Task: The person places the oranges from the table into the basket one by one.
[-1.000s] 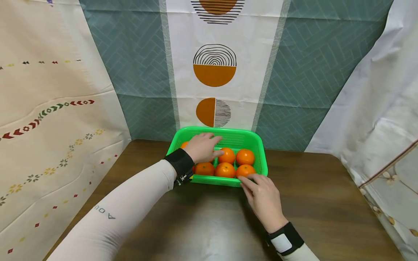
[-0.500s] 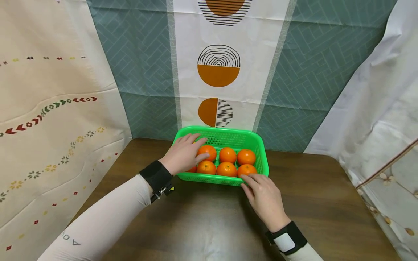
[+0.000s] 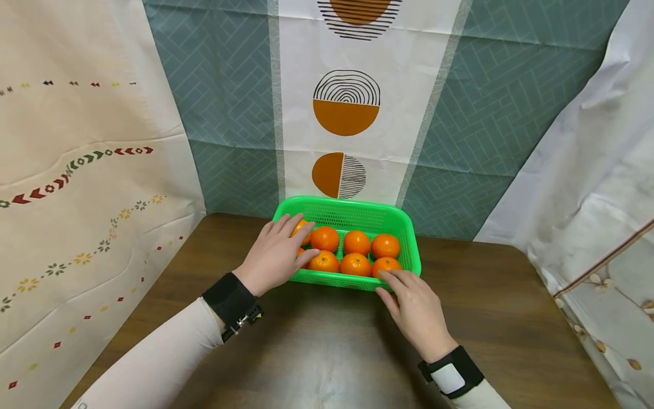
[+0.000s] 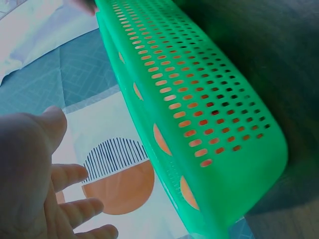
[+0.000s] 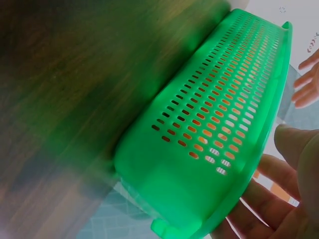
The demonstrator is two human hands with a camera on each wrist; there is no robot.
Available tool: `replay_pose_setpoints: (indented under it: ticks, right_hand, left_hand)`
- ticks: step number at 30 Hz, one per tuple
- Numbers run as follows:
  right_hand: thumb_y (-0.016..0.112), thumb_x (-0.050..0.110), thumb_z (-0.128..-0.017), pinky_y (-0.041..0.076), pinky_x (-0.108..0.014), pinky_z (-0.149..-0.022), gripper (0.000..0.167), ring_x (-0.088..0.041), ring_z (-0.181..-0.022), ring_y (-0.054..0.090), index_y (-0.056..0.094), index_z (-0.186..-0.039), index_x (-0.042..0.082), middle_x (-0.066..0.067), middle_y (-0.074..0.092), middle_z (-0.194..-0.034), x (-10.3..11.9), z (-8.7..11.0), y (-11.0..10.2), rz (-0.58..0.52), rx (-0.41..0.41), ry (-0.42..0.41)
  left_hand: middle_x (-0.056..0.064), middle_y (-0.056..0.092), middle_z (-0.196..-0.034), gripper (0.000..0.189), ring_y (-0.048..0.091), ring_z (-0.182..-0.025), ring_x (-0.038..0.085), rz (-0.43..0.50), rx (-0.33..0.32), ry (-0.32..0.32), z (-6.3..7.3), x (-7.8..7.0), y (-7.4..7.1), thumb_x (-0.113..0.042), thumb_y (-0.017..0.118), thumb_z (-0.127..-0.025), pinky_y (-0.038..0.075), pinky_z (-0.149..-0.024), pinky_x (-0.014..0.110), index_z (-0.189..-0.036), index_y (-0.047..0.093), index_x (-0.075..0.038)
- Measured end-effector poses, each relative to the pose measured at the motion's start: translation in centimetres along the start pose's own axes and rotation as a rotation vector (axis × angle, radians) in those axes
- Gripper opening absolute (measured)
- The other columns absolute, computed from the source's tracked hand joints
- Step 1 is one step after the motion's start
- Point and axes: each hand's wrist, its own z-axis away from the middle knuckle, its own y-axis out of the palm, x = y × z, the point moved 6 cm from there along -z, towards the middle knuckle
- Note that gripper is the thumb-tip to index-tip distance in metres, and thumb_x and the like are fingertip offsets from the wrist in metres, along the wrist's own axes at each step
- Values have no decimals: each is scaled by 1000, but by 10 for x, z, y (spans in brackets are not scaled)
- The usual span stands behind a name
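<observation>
A green perforated plastic basket (image 3: 347, 211) holds several mandarins (image 3: 355, 264) in two rows. My left hand (image 3: 271, 253) hovers over the basket's left end, fingers spread and holding nothing. Partly covered by those fingers are a back-row mandarin (image 3: 302, 227) and one in front of it. In the left wrist view, the hand (image 4: 30, 174) appears beside the rim. My right hand (image 3: 416, 309) lies at the front right corner, fingers loosely bent over the rim near the corner mandarin (image 3: 385, 264). In the right wrist view its thumb (image 5: 294, 142) is close to the rim; contact is unclear.
The basket stands on a brown wooden table (image 3: 327, 352), against a teal and white cloth (image 3: 235, 113) with printed circles. A cream patterned cloth (image 3: 92, 187) hangs at the left. Another white cloth (image 3: 582, 182) hangs at the right.
My left hand has drawn back left and toward me, from over the middle-left mandarins to the basket's left edge, uncovering more mandarins. My right hand has hardly moved. The head view has shifted slightly.
</observation>
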Motion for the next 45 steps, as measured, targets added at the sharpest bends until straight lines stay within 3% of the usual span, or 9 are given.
replay_pose_setpoints:
  ticks: [10, 17, 20, 23, 25, 34, 40, 42, 45]
  right_hand:
    - [84, 35, -99, 60, -52, -100, 52, -35, -123, 68, 73, -142, 7, -12, 71, -135, -1, -1, 0, -7, 20, -19]
    - [50, 62, -110, 61, -53, -99, 67, -35, -124, 67, 72, -143, 8, -12, 71, -136, 1, -2, -2, 0, 21, -26]
    - [64, 54, -109, 61, -53, -98, 59, -35, -125, 67, 72, -143, 7, -12, 70, -137, 1, -2, -3, 3, 19, -24]
    - [82, 40, -101, 61, -53, -98, 55, -35, -126, 67, 71, -144, 7, -13, 70, -138, 1, 0, -4, 11, 16, -19]
    - [87, 34, -96, 61, -53, -97, 57, -35, -125, 67, 72, -144, 6, -13, 70, -138, 1, 1, -6, 15, 9, -17]
    - [86, 36, -97, 61, -54, -97, 59, -36, -123, 67, 71, -144, 5, -15, 69, -138, 2, 2, -11, 30, -10, -24]
    - [50, 63, -111, 58, -54, -104, 71, -36, -125, 66, 70, -146, 5, -16, 69, -138, 2, -1, -14, 30, -13, -29]
    - [57, 59, -111, 55, -54, -107, 67, -37, -126, 65, 70, -147, 4, -16, 69, -138, 3, -2, -15, 29, -16, -29]
    - [78, 43, -103, 51, -55, -112, 59, -40, -129, 63, 69, -147, 4, -18, 69, -138, 4, -2, -16, 32, -21, -27]
  left_hand:
    - [23, 49, -165, 70, 43, -154, 51, 1, -62, -14, 20, 2, 5, -52, 69, -107, 36, -121, 69, -162, 56, -10]
    - [23, 51, -165, 72, 42, -155, 48, -38, -73, -11, 29, -1, 7, -54, 69, -107, 36, -121, 70, -163, 56, -11]
    - [23, 50, -165, 72, 42, -156, 48, -45, -85, -8, 33, -2, 8, -55, 69, -106, 36, -121, 71, -163, 56, -12]
    - [22, 48, -167, 72, 41, -156, 48, -49, -92, -10, 37, -1, 9, -56, 69, -106, 34, -122, 72, -163, 56, -13]
    - [22, 47, -168, 72, 40, -157, 49, -45, -95, -12, 40, -1, 10, -56, 69, -106, 33, -122, 72, -163, 56, -13]
    - [22, 44, -170, 72, 39, -157, 49, -45, -128, -7, 50, 1, 13, -55, 71, -105, 32, -123, 73, -162, 57, -12]
    - [22, 43, -171, 74, 38, -158, 48, -61, -135, -11, 54, 3, 13, -57, 71, -105, 31, -123, 72, -162, 57, -12]
    - [22, 42, -171, 74, 37, -159, 49, -64, -138, -11, 55, 3, 13, -57, 70, -105, 31, -124, 72, -162, 57, -13]
    - [22, 41, -172, 74, 35, -159, 49, -70, -141, -9, 57, 3, 13, -57, 70, -105, 30, -124, 72, -162, 56, -13]
